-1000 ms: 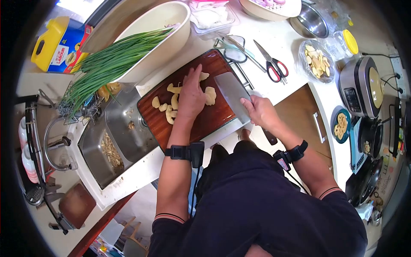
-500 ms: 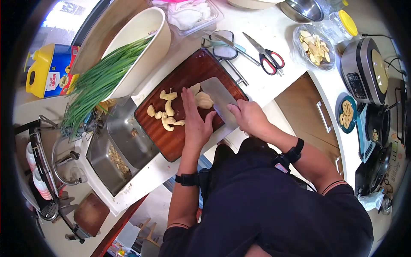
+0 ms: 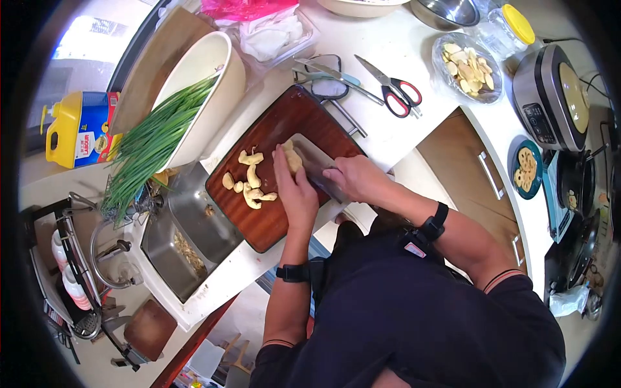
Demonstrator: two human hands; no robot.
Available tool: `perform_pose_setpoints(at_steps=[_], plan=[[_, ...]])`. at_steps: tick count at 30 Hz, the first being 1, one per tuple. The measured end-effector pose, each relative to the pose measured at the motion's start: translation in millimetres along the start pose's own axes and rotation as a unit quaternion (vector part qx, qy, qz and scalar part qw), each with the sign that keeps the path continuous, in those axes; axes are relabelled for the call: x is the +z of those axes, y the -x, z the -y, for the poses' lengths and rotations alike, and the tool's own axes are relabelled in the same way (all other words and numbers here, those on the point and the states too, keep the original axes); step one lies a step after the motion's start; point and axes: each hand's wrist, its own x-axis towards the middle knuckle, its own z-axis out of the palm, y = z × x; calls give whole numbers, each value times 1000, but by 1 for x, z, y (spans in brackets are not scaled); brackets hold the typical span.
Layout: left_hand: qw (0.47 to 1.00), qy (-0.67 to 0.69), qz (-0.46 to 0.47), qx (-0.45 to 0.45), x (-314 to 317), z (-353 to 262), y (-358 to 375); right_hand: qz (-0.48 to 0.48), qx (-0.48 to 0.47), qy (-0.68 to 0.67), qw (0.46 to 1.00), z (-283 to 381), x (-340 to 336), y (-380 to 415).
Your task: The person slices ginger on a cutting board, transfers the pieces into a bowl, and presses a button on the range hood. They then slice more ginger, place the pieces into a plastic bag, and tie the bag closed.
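Observation:
My right hand point(image 3: 357, 178) grips a cleaver point(image 3: 317, 160) whose broad blade is tilted over the right part of the brown cutting board point(image 3: 259, 225). Pale ginger slices point(image 3: 293, 158) are gathered against the blade. My left hand point(image 3: 296, 194) presses them there from the left, with its fingers long and close together; part of the slices is hidden behind it. Left of this hand, several peeled ginger pieces point(image 3: 252, 176) lie loose on the board.
A double sink point(image 3: 213, 226) adjoins the board's left. Green scallions point(image 3: 155, 129) hang from a cream basin point(image 3: 229, 84). Scissors point(image 3: 393, 87) and a bowl of slices point(image 3: 467, 70) sit beyond the board. A rice cooker point(image 3: 540, 97) and a plate of lotus root point(image 3: 528, 169) are on the right.
My left hand has closed in on the slices and gathered them against the cleaver. The blade and my right hand have shifted left and slightly down. The view has moved a little.

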Motion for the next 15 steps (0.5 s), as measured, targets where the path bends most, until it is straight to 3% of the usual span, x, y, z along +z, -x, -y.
perform_pose_setpoints(at_steps=[8, 15], plan=[[992, 102, -53, -49, -10, 12, 15, 31, -26, -17, 999, -11, 1, 5], [998, -44, -38, -16, -8, 9, 12, 64, -21, -13, 998, 6, 12, 2]])
